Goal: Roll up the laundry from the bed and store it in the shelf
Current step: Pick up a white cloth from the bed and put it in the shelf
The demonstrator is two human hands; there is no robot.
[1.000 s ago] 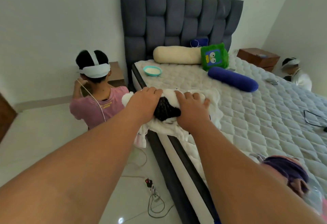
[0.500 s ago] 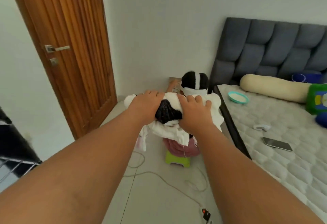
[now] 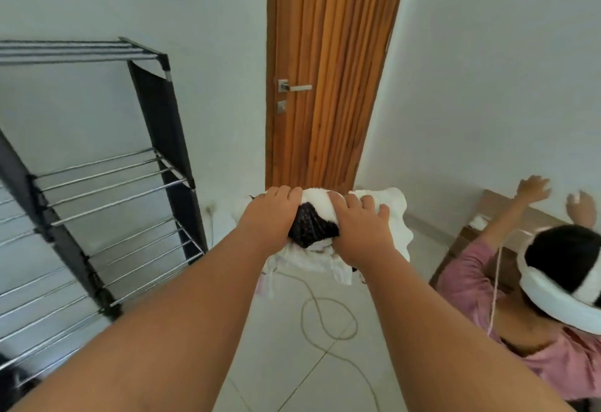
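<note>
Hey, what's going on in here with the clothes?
A person grips a rolled bundle of white and dark laundry from above with the left hand and the right hand, holding it up in front of a wooden door. The shelf it is meant for stands to the left, and nothing has been put there yet. Another person in a pink shirt sits low at the right.

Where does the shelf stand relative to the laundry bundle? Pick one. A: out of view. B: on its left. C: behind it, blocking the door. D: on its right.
B: the shelf stands left of the laundry bundle, which the left hand and right hand grip in front of the door.
</note>
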